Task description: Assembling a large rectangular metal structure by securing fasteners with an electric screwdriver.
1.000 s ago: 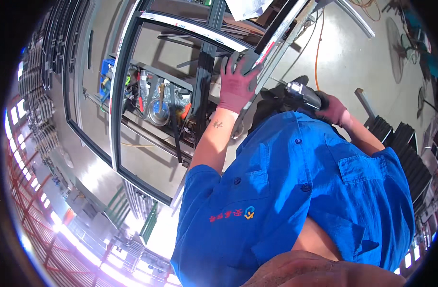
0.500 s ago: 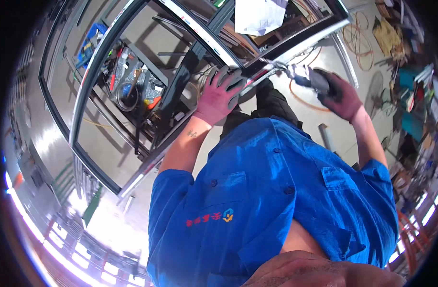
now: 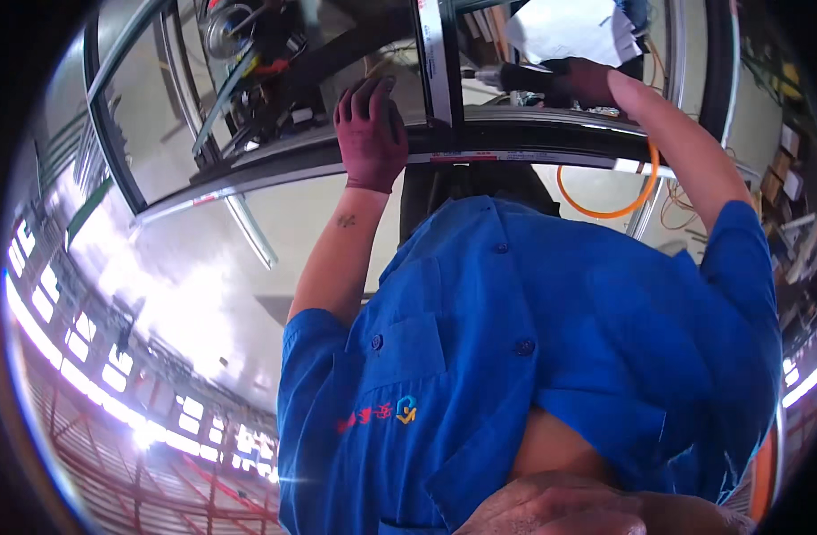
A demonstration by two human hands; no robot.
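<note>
- While the left hand [image 3: 371, 138] lies on the hard, dark frame [image 3: 533, 140], its fingers spread a bit.
- The right hand [image 3: 591, 82] wraps round a metal-tipped tool [image 3: 524, 78].

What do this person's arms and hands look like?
The left hand and right hand wear maroon gloves with dark areas around the fingers. Short blue sleeves leave both forearms bare; a small dark marking shows on the left one.

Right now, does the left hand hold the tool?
No, the right hand holds the dark tool; the left hand lies over the frame.
</note>
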